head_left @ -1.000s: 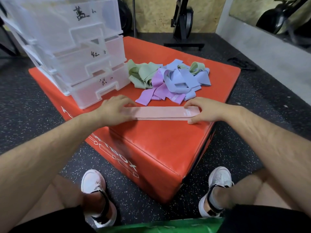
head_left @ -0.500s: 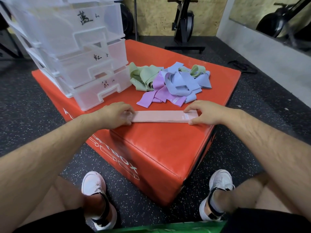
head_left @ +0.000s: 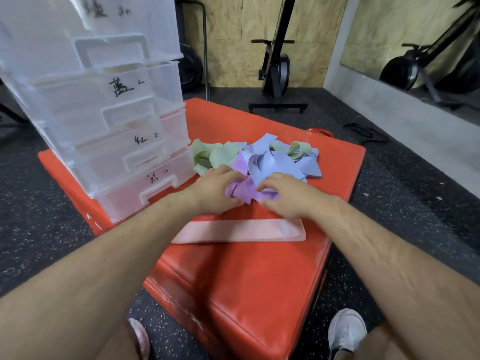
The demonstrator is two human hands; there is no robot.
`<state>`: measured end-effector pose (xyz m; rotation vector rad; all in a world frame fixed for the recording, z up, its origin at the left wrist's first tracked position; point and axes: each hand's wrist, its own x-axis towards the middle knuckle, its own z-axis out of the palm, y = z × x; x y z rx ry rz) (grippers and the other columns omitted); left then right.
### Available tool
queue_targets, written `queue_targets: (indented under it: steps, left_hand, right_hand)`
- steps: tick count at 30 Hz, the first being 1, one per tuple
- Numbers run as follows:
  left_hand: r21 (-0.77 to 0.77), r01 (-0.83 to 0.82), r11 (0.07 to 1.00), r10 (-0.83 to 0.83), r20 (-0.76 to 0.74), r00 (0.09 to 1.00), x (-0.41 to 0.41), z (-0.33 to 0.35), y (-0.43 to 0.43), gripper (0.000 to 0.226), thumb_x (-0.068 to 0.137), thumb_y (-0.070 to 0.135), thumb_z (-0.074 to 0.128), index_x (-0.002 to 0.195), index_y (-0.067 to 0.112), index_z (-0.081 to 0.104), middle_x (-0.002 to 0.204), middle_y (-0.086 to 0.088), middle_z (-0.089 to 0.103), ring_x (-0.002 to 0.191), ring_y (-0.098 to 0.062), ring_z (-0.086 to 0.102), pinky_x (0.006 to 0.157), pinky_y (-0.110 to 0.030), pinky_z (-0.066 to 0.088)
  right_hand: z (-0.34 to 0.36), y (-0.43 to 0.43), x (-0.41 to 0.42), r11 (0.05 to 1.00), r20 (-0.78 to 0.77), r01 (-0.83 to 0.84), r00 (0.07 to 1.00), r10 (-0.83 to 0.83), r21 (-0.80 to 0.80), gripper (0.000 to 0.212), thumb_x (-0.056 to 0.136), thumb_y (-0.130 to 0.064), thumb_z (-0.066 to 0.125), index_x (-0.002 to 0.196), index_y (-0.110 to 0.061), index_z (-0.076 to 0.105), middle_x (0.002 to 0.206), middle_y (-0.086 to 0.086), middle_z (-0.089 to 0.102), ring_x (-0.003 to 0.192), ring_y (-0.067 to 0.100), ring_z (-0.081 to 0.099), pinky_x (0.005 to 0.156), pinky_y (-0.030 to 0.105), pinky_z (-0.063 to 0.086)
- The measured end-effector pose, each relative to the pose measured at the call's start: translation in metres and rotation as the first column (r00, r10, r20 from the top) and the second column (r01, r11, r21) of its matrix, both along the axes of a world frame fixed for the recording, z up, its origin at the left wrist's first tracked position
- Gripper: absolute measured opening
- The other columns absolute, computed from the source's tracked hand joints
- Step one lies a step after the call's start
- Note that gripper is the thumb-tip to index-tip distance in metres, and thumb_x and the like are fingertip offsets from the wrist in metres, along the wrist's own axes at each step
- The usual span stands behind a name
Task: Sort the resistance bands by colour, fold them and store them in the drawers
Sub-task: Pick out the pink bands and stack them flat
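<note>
1. A white shoe (head_left: 346,328) rests on the speckled floor beside the near corner of the red box (head_left: 246,281).
2. On the box top, the pink band (head_left: 239,231) lies flat and folded, nearest the person and apart from the heap.
3. Just beyond it, the left hand (head_left: 215,190) and right hand (head_left: 288,197) meet on the purple band (head_left: 242,192). Each hand's fingers curl over it with the thumb beneath, pinching it.
4. Behind, blue bands (head_left: 272,162) and green bands (head_left: 215,154) lie tangled together.
5. At the left, the clear drawers (head_left: 117,152) stand stacked, each front hand-labelled.
6. A black exercise machine (head_left: 276,71) stands by the far wall.
</note>
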<state>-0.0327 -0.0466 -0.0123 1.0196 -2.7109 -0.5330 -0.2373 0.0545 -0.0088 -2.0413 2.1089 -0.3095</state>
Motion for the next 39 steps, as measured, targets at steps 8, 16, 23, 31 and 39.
queue_targets:
  steps: [8, 16, 23, 31, 39]
  left_hand:
    - [0.025, -0.129, 0.991, 0.122, 0.194, 0.973, -0.059, 0.004, -0.053, 0.09, 0.075, 0.055, 0.076, 0.149, 0.046, 0.024, 0.161, -0.004, 0.012, 0.146, -0.035, 0.018, 0.115, -0.05, 0.024]
    - [-0.19, 0.042, 0.981, -0.006, 0.184, 0.983, -0.077, -0.011, -0.05, 0.073, 0.084, 0.057, 0.063, 0.145, 0.025, 0.039, 0.153, 0.002, 0.027, 0.14, -0.024, 0.027, 0.109, -0.041, 0.026]
    - [-0.27, 0.123, 0.955, -0.1, 0.1, 0.99, -0.063, -0.005, -0.012, 0.063, 0.087, 0.054, 0.06, 0.138, 0.019, 0.049, 0.154, -0.005, 0.032, 0.142, -0.027, 0.029, 0.11, -0.041, 0.023]
    - [-0.024, 0.268, 0.963, -0.26, 0.165, 0.951, -0.04, -0.016, 0.043, 0.043, 0.09, 0.052, 0.058, 0.122, 0.023, 0.057, 0.112, 0.002, 0.053, 0.104, -0.022, 0.056, 0.089, -0.042, 0.046]
    - [0.077, 0.274, 0.959, -0.282, 0.114, 0.953, -0.027, -0.03, 0.052, 0.035, 0.086, 0.041, 0.068, 0.113, 0.021, 0.06, 0.102, 0.008, 0.049, 0.098, -0.015, 0.052, 0.088, -0.041, 0.048]
  right_hand:
    - [0.003, -0.071, -0.013, 0.993, -0.049, 0.117, 0.992, -0.115, 0.02, 0.068, 0.081, -0.044, 0.066, 0.144, -0.038, 0.04, 0.138, -0.002, 0.042, 0.125, 0.028, 0.04, 0.09, 0.041, 0.045]
    - [0.001, -0.086, -0.033, 0.989, -0.029, 0.095, 0.995, -0.092, 0.116, 0.053, 0.085, -0.045, 0.062, 0.136, -0.033, 0.05, 0.132, 0.001, 0.045, 0.121, 0.029, 0.043, 0.097, 0.049, 0.046]
    - [0.016, -0.037, -0.015, 0.994, -0.077, 0.086, 0.994, -0.081, 0.063, 0.045, 0.087, -0.039, 0.057, 0.131, -0.03, 0.053, 0.129, 0.001, 0.045, 0.122, 0.026, 0.037, 0.098, 0.047, 0.044]
    - [0.012, 0.032, -0.014, 0.858, -0.124, 0.261, 0.965, -0.23, 0.443, 0.037, 0.084, -0.037, 0.062, 0.114, -0.017, 0.055, 0.109, 0.002, 0.064, 0.085, 0.022, 0.062, 0.066, 0.031, 0.046]
    - [-0.011, 0.038, -0.011, 0.774, 0.22, 0.374, 0.813, -0.538, 0.51, 0.02, 0.073, -0.024, 0.07, 0.077, -0.013, 0.054, 0.061, 0.005, 0.054, 0.048, 0.021, 0.047, 0.047, 0.023, 0.038]
